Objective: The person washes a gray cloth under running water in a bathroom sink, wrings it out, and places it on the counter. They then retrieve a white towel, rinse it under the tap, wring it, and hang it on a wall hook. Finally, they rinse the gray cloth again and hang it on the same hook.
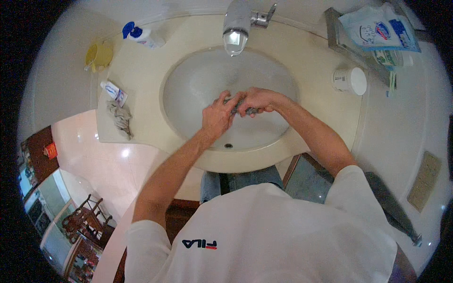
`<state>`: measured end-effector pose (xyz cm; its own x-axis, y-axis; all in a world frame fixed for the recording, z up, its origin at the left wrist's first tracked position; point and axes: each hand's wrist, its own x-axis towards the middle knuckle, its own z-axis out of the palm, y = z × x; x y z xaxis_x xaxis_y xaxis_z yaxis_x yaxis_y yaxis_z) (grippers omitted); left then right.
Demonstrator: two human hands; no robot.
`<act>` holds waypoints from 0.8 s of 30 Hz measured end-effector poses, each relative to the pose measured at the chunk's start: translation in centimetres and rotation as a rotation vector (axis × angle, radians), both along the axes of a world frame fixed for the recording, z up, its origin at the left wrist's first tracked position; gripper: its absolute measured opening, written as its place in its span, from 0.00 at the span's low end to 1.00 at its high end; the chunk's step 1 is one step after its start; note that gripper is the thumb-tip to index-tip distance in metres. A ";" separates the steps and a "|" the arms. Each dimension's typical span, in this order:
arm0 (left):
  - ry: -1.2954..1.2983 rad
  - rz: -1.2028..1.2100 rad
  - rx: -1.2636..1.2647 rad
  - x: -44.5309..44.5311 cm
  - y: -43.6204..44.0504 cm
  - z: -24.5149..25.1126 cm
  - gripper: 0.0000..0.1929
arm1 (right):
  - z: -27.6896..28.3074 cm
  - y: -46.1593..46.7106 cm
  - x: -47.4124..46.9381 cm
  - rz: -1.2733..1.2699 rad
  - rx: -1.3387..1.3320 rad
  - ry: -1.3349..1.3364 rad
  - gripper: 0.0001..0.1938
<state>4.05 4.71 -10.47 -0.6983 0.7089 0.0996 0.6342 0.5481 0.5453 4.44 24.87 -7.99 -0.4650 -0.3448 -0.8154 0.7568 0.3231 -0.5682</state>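
Both of my hands meet over the middle of an oval white sink (198,70), close together. Between them is a small dark grey bunched thing (252,110), which looks like wet cloth. Fingers of my left hand (219,112) press on its left end. My right hand (257,102) is closed around the rest, so most of it is hidden. Above the far side of the bowl is a chrome faucet (236,35), its lever (263,17) at the right. Whether water is running cannot be made out.
On the counter's left lie a crumpled grey cloth (121,118) and a toothpaste tube (114,93). Behind them are a yellow cup (99,56) and a white pump bottle (147,37). At the right are a white tub (350,80) and a shelf (354,49) bearing a refill pouch (378,30).
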 end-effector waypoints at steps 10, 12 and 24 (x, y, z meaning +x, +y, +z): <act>-2.322 0.318 0.600 -1.0 -1.0 5.7 0.17 | 4.4 2.3 4.7 0.489 0.540 1.680 0.46; -2.388 0.193 0.455 -1.1 -1.0 6.8 0.18 | 4.3 1.6 3.8 0.512 0.300 1.712 0.42; -0.696 -0.219 -0.279 -2.2 0.8 4.9 0.25 | 4.5 -1.3 2.7 0.767 0.596 0.852 0.09</act>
<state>1.81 5.47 -5.54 -0.3762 0.7721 -0.5122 0.3063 0.6254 0.7177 7.12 23.59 -3.53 -0.7577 -0.4408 -0.4813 -0.2609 0.8806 -0.3956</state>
